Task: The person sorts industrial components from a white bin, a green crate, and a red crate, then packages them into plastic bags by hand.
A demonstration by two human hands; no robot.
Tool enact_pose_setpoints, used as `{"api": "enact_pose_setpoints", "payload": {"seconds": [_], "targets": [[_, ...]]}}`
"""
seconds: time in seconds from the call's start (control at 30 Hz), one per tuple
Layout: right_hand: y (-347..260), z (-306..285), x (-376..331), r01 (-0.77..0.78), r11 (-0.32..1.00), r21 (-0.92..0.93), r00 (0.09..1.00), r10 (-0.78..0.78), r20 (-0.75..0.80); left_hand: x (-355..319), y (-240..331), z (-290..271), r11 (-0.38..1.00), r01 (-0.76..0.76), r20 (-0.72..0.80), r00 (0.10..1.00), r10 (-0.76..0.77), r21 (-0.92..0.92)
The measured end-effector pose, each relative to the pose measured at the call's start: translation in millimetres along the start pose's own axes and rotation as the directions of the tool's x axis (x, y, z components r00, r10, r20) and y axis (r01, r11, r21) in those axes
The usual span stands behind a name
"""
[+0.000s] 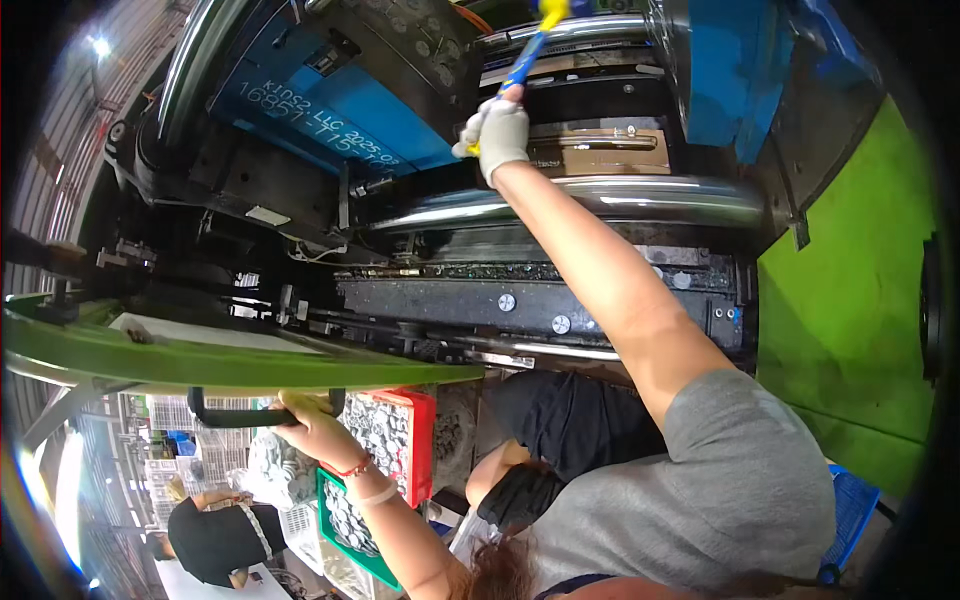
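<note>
My left hand (308, 416), bare with bands at the wrist, is closed round the black handle (240, 412) of a green machine door (300, 369). My right hand (500, 137), in a pale glove, reaches far into the machine, its fingers wrapped round a blue-and-yellow stick-like tool (524, 65). The tool points up and away; its far yellow end is partly cut off by the picture's edge, so its kind is unclear. Left of that hand stands a blue mold block (330, 125) with white writing. A second blue block (728, 80) faces it on the right.
A shiny steel bar (620, 197) crosses under my right forearm. Below it lies a dark machine ledge (450, 303) with two round silvery pieces. Behind the door stand a red crate (422, 450) and a green crate (375, 569) of small grey parts. A person in black (215, 540) bends at lower left.
</note>
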State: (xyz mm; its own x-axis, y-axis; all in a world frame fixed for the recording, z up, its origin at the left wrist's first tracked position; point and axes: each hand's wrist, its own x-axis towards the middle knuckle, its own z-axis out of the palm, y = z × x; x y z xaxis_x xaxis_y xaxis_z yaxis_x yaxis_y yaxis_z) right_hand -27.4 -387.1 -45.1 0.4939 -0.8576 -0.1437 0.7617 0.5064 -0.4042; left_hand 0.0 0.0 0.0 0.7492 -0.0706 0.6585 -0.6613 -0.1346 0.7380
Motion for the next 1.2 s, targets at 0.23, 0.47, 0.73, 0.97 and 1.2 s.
{"api": "enact_pose_setpoints", "payload": {"seconds": [0.23,0.47,0.73,0.97,1.2], "targets": [[-37,-11,-7,-0.466,0.884,0.037,0.879,0.458,0.13,4,-17,-3,0.983,-0.03,-0.097,0.994,0.048,0.179],[-22,-3,-179,-0.205,0.978,0.02,0.967,0.2,0.158,13,-25,-6,0.985,0.15,0.038,0.987,-0.154,0.079],[-64,-50,-424,-0.119,0.929,-0.351,0.604,0.348,0.717,-30,41,7,0.982,0.169,0.013,0.986,-0.169,-0.079],[-148,-38,-483,-0.263,0.66,-0.704,0.163,0.749,0.642,-164,148,42,0.956,0.167,0.411,0.91,-0.056,-0.24],[-163,-57,-506,-0.249,0.658,-0.711,0.292,0.751,0.592,-236,227,59,0.947,-0.164,0.469,0.837,0.281,-0.275]]}}
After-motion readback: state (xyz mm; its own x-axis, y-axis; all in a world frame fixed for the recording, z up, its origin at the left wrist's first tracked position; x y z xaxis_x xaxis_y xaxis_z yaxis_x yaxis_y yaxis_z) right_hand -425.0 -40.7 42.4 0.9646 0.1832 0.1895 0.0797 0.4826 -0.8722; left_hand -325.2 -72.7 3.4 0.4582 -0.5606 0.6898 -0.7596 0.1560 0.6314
